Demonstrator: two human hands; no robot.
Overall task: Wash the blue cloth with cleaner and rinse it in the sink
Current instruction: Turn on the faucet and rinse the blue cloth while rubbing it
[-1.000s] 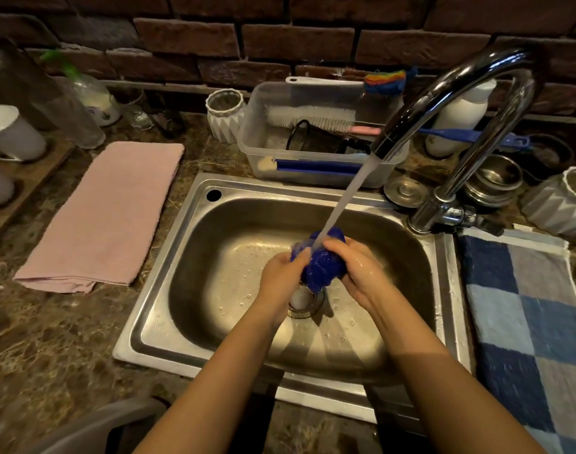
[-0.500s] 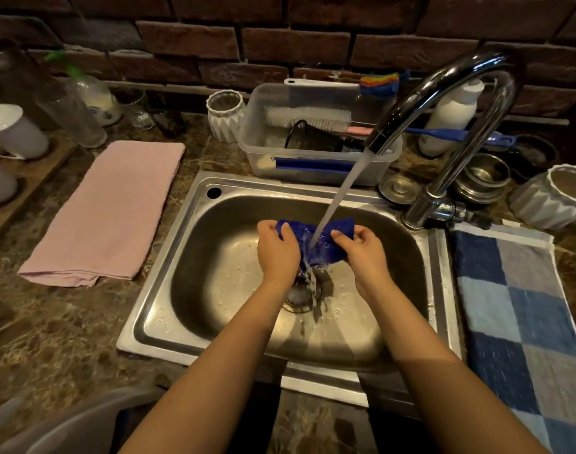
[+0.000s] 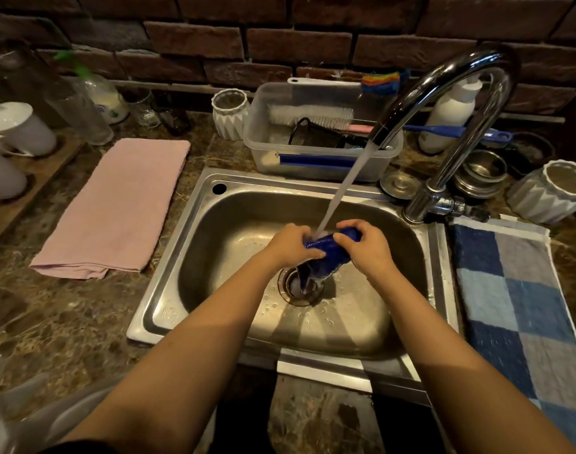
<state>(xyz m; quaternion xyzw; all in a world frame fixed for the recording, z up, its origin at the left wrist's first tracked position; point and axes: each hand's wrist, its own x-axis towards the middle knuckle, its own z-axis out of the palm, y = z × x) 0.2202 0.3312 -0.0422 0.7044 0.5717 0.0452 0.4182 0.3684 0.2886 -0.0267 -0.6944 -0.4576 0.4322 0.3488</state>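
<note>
The wet blue cloth [image 3: 332, 250] is bunched into a roll above the drain [image 3: 299, 286] of the steel sink [image 3: 195, 257]. My left hand [image 3: 288, 245] grips its left end and my right hand [image 3: 367, 245] grips its right end, fingers curled over it. Water runs from the chrome tap [image 3: 443, 103] in a slanted stream onto the cloth between my hands, and water drips from the cloth's lower edge into the drain. A white cleaner bottle [image 3: 450, 116] stands behind the tap.
A folded pink towel [image 3: 116, 208] lies left of the sink, a blue checked towel [image 3: 522, 306] to the right. Behind the sink stands a clear plastic tub [image 3: 313, 158] holding brushes. White ribbed cups [image 3: 229, 113], steel bowls [image 3: 480, 175] and jars line the counter under the brick wall.
The cloth went from a ball under the stream to spread flat, and is now gathered into a roll between both hands. The view shifted slightly; water keeps running.
</note>
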